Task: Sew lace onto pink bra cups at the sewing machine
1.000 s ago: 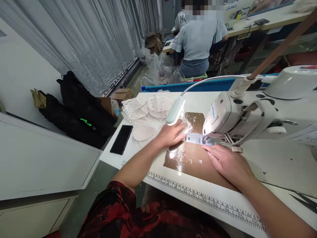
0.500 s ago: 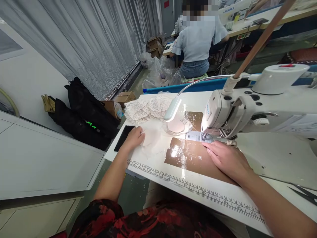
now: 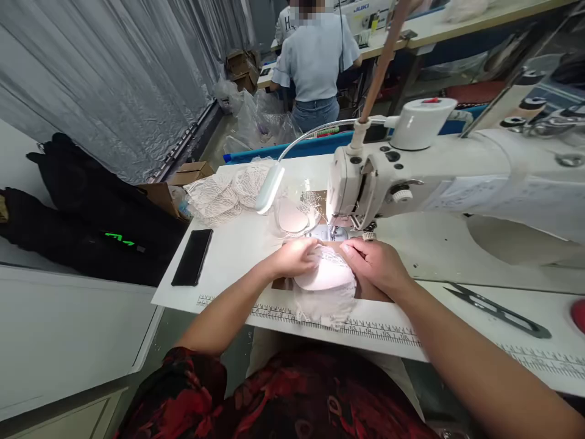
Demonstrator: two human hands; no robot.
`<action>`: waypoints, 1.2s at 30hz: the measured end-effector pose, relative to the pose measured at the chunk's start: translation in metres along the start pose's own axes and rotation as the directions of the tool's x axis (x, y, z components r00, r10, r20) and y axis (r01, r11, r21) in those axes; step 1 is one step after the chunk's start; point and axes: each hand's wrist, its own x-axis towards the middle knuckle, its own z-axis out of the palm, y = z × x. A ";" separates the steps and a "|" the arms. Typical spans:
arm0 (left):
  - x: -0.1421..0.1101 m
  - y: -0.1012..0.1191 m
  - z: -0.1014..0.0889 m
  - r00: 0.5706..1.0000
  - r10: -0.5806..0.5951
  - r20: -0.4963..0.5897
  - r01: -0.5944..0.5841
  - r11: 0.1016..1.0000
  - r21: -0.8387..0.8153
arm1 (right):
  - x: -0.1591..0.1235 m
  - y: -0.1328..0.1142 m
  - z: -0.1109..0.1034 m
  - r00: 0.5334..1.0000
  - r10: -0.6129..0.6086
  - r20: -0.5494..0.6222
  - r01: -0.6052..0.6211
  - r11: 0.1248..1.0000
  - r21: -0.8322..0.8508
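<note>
Fabric (image 3: 326,279), smooth and rounded with a sheer, frilled border, sits over a brown sheet (image 3: 369,289) near the front edge of the table (image 3: 231,256). I see the left hand (image 3: 295,257) pinching it; whether the right hand (image 3: 375,263) alongside grips too, I cannot tell. Half a second ago the left hand was beside the black phone (image 3: 192,257), near the left edge.

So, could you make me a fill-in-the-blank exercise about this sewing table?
Of the left hand and the right hand, the one nearer the flat black phone is the ____.
The round white cap on the large white sewing machine bears a ____ mark on top.
The pale, rounded, lace-edged fabric piece hides part of the black printed ruler on a flat table coloured ____.

Missing words: left; red; white.
</note>
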 end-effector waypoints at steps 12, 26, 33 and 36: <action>0.024 0.004 -0.002 0.949 0.091 -0.303 0.078 0.860 0.504 | -0.001 -0.005 0.000 0.956 -0.282 0.081 0.287 0.956 -0.059; 0.015 0.007 0.020 0.964 0.264 0.027 -0.212 0.705 0.677 | 0.001 -0.006 0.000 0.988 -0.120 0.093 0.136 0.972 -0.190; 0.018 0.000 0.014 0.972 0.229 0.046 -0.192 0.670 0.717 | 0.005 -0.011 -0.003 0.983 -0.051 0.174 0.100 0.953 -0.287; 0.021 -0.002 0.011 0.968 0.240 0.073 -0.217 0.659 0.720 | 0.006 -0.012 -0.004 0.981 -0.044 0.186 0.101 0.947 -0.304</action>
